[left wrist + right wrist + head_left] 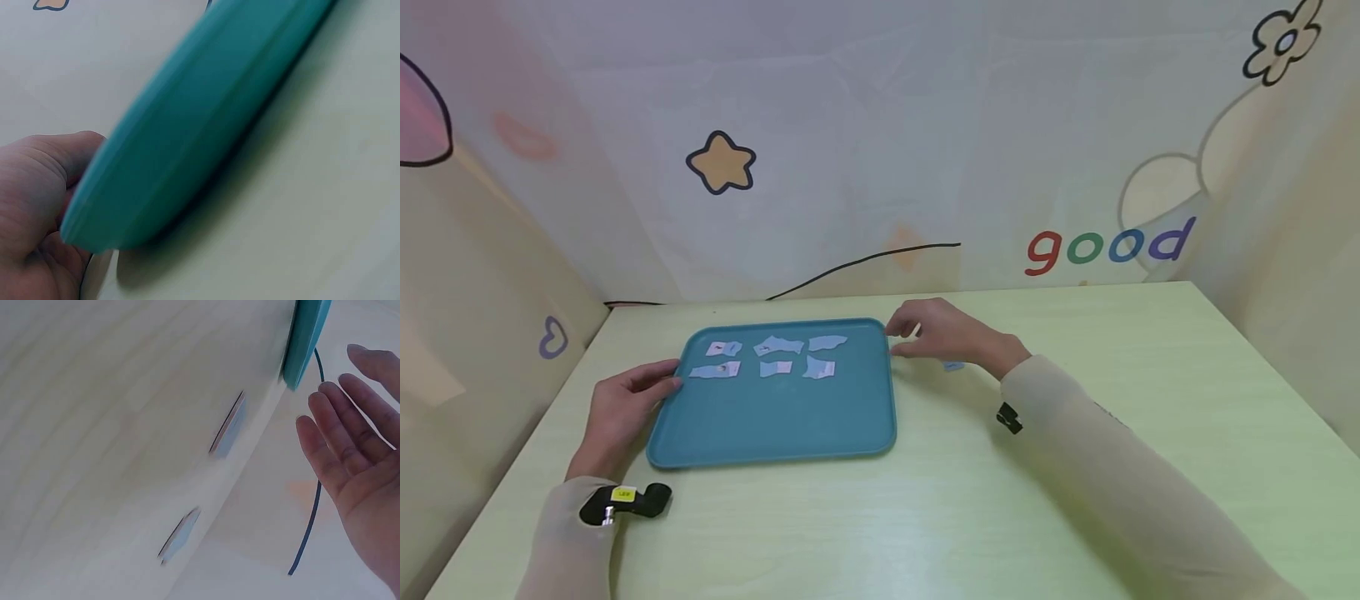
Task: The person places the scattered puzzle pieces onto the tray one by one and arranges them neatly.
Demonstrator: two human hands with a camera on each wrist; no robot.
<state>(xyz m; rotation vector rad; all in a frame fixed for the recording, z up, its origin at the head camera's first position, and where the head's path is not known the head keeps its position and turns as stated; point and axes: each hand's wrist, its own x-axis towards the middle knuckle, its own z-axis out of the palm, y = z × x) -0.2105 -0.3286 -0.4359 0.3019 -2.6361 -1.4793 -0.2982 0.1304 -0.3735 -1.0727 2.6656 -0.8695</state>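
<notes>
A blue-green tray (767, 425) lies on the table with several torn paper pieces on it, set in two rows. Among them are a long strip (715, 370) on the left and a wavy-edged piece (778, 345) in the upper row. My left hand (621, 408) grips the tray's left edge, its thumb and fingers at the rim in the left wrist view. Beside the tray's upper right corner is my right hand (940, 327), fingers loosely bent, thumb apart, holding nothing. Two loose paper pieces, one nearer the tray (230, 425) and another farther off (179, 536), lie on the table.
The pale wood-grain table (925, 525) runs back to a printed cloth backdrop (850, 150) with a star and the word "good". Similar cloth stands at the left and right sides. My right forearm (1120, 467) stretches over the table's right part.
</notes>
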